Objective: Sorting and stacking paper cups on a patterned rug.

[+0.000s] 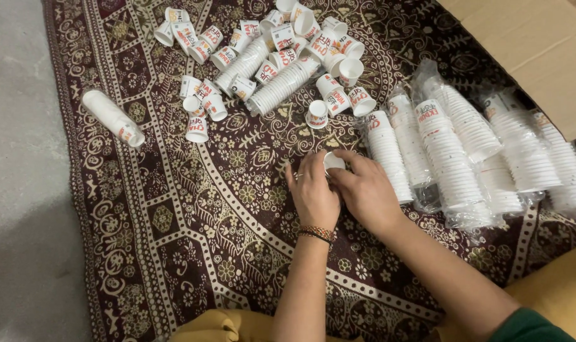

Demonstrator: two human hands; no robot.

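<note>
My left hand (312,193) and my right hand (364,190) meet over a patterned maroon rug (193,228), both closed around one small white paper cup (333,161) whose rim shows between the fingers. A beaded bracelet sits on my left wrist. Just right of my hands lie several long stacks of white paper cups in clear plastic sleeves (456,155). Farther up the rug is a scatter of loose printed paper cups (269,57) with a few bare stacks among them.
A single short stack of cups (112,117) lies apart at the rug's left side. A cardboard box flap (541,44) fills the upper right corner. Grey floor (22,190) runs along the left. Yellow cloth (557,294) shows at the bottom.
</note>
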